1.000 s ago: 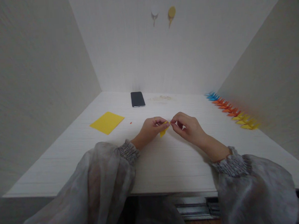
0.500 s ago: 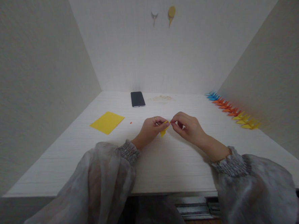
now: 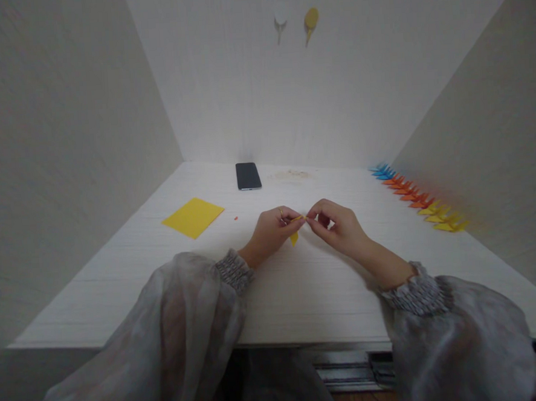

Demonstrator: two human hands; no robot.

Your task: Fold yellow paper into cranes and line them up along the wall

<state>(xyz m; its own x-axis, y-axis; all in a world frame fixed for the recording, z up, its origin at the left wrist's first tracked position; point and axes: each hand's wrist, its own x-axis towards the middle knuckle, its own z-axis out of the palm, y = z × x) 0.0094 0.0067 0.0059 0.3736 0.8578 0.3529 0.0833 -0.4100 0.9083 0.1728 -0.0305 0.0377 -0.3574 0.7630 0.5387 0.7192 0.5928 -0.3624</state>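
Note:
Between my hands is a small folded piece of yellow origami paper (image 3: 294,239), mostly hidden by the fingers. My left hand (image 3: 276,229), with a ring on one finger, pinches it between thumb and fingers, and a pointed yellow part hangs below. The fingertips of my right hand (image 3: 335,223) are closed on the paper's right end, right against the left fingertips. Both hands are just above the white table. Left of them lies a flat yellow paper square (image 3: 193,218), seemingly a stack, and a tiny orange-red scrap (image 3: 236,218).
A dark phone (image 3: 248,176) lies at the back of the white table (image 3: 310,295). Along the right wall runs a row of folded paper cranes: blue (image 3: 383,171), orange (image 3: 407,190) and yellow (image 3: 442,215). Two hooks, white (image 3: 280,21) and yellow (image 3: 311,19), are on the back wall.
The view has shifted slightly. Both hands keep their pinch on the folded paper, and its hanging yellow part now looks more pointed and turned a little.

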